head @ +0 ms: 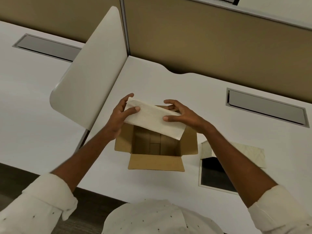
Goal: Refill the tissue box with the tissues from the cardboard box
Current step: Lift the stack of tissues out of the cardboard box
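Observation:
Both hands hold a folded stack of cream tissues [152, 118] above the open brown cardboard box [156, 162], whose inside shows only bare cardboard. My left hand [120, 114] grips the stack's left end, thumb on top. My right hand [183, 115] pinches its right part, thumb on top and fingers behind. The tissue box [214, 173] stands on the desk to the right of the cardboard box, with a dark open inside; my right forearm partly hides it. Its cream lid [248, 154] lies open beyond the forearm.
The white desk [211, 92] has a grey cable hatch [265, 107] at the back right. A white divider panel [91, 70] rises at the left, with a second desk and hatch [47, 47] beyond it. A tan partition wall stands behind.

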### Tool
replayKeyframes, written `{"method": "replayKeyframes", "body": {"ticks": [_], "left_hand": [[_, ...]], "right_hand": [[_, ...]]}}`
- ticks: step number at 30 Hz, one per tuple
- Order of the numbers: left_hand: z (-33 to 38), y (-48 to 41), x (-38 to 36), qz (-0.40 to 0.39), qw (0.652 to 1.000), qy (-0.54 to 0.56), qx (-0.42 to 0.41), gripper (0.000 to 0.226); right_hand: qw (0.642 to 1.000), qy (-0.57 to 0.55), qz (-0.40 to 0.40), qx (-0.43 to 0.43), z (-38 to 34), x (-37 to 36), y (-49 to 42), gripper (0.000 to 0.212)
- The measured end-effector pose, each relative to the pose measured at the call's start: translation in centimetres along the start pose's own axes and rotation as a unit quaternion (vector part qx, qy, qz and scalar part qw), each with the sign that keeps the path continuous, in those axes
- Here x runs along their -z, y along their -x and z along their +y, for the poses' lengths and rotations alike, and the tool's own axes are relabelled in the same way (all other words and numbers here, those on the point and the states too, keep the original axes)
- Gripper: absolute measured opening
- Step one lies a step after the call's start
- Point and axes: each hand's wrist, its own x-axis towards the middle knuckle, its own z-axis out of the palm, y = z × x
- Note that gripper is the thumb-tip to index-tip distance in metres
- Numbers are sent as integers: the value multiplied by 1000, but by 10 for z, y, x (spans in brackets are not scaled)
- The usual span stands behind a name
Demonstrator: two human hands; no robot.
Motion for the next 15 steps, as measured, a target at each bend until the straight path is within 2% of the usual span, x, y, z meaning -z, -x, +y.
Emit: {"method": "replayKeyframes", "body": {"ticks": [3, 7, 11, 15], "left_hand": [[-4, 14, -7, 28, 994, 89, 57, 78], [-12, 37, -18, 19, 978, 172, 120, 55], [-16, 56, -29, 23, 970, 176, 167, 28], [-17, 72, -42, -1, 973, 127, 192, 40]], "right_hand": [[985, -158, 63, -15, 9, -5, 16, 73], [938, -310, 127, -86, 19, -26, 42, 83], [925, -329, 127, -141, 24, -37, 61, 110], [922, -330, 136, -152, 27, -36, 87, 90]]}}
